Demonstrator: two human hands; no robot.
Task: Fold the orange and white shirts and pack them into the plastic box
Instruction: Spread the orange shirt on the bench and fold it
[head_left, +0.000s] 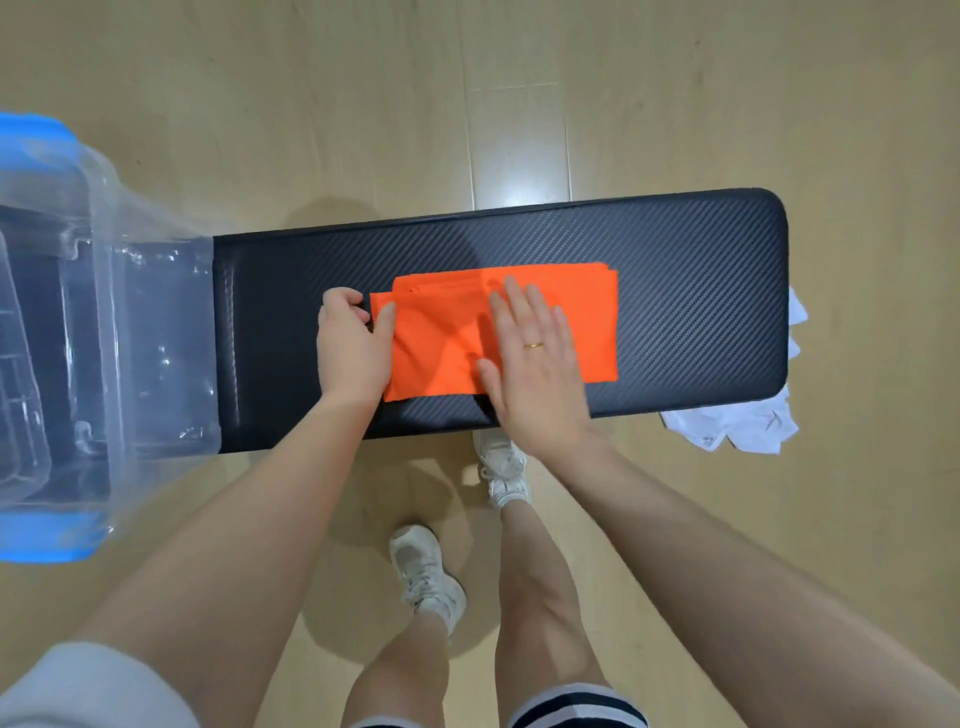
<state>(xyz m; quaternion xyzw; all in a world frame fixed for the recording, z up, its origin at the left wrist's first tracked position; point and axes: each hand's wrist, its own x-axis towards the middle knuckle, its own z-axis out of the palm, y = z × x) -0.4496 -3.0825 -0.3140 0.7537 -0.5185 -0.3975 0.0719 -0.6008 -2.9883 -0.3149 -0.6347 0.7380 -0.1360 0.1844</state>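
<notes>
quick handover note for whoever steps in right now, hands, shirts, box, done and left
Left hand: grips the left edge of the orange shirt.
Right hand: flat, fingers straight, pressing the shirt's middle.
Orange shirt lies partly folded on the black bench.
White shirt hangs crumpled off the bench's right end, unfolded.
Plastic box stands at the left end; no shirt seen inside.
Left: finish the orange fold, fold the white, pack both.

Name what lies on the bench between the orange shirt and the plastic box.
Head view: only the left hand, gripping the orange shirt edge; otherwise bare black bench up to the plastic box.
</notes>
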